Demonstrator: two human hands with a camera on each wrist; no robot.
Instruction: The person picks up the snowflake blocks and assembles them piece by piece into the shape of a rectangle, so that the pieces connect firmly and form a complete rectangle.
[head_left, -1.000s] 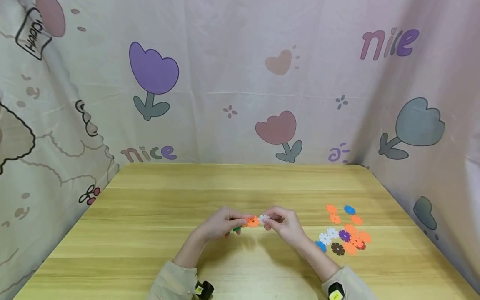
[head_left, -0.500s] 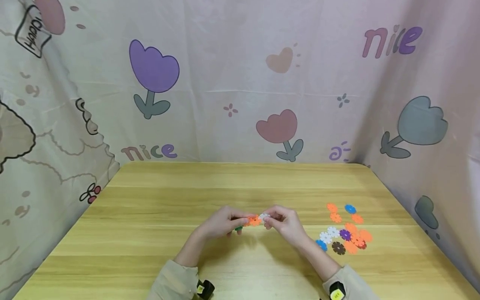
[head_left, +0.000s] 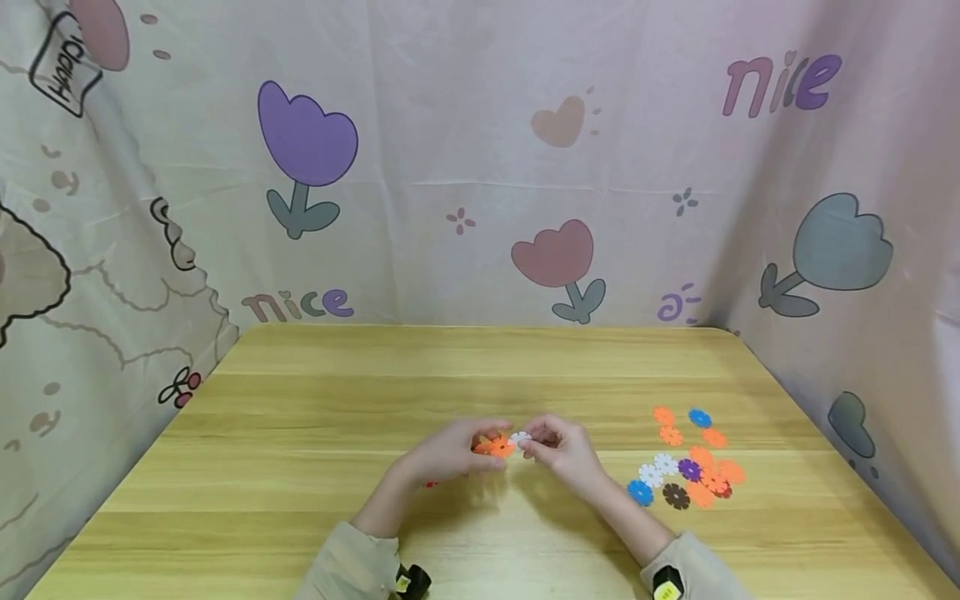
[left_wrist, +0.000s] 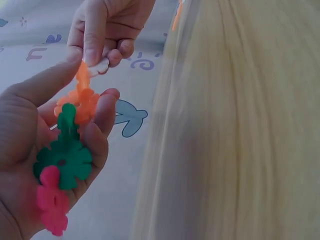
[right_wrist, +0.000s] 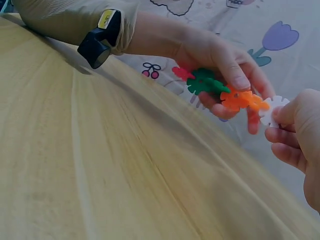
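A chain of interlocking plastic flower discs hangs between my hands above the table. At one end is a white disc [right_wrist: 269, 117], pinched between the thumb and fingers of my right hand [head_left: 570, 457]. Orange discs [right_wrist: 236, 100] join it, followed by green discs [left_wrist: 62, 165] and a pinkish-red disc [left_wrist: 53, 205] at the far end. My left hand [head_left: 442, 452] lies under and beside the chain, thumb and fingers spread apart around the orange part. In the left wrist view, the green and red discs lie over its palm.
Loose flower discs lie on the wooden table [head_left: 337, 400] to the right: several orange discs [head_left: 701, 496], white discs [head_left: 651, 475], blue discs [head_left: 641, 492], a purple disc [head_left: 690, 470] and a dark brown disc [head_left: 677, 497]. A printed curtain [head_left: 442, 108] hangs behind the table.
My left thumb and fingers have loosened from their pinch on the chain and spread apart. The chain has shifted slightly left, with my right hand still pinching the white disc.
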